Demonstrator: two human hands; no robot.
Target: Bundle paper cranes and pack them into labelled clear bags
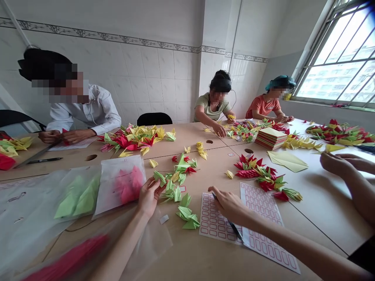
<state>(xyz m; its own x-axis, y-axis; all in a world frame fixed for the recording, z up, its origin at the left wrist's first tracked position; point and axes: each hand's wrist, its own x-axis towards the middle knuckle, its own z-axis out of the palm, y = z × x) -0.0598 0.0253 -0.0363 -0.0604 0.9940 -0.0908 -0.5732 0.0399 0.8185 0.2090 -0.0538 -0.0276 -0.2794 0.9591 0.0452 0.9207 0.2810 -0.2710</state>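
My left hand [150, 195] pinches a green folded paper crane [159, 178] at the near end of a small group of cranes. Several more green paper cranes [184, 212] lie just right of that hand, with yellow and red ones farther back. My right hand [230, 205] is closed around a dark pen [234, 230] that slants down below the palm. Beneath this hand lies a sheet of red-bordered labels [206, 218], and a second label sheet [260, 199] sits beside it on the right. A small white slip [164, 219] rests near my left wrist.
Clear plastic bags with pink paper [129, 185] and green paper [79, 195] lie at left. Red and green cranes [263, 175] and a stack of coloured paper [271, 138] stand at right. Three people sit across the table; another person's hands [340, 168] reach in at right.
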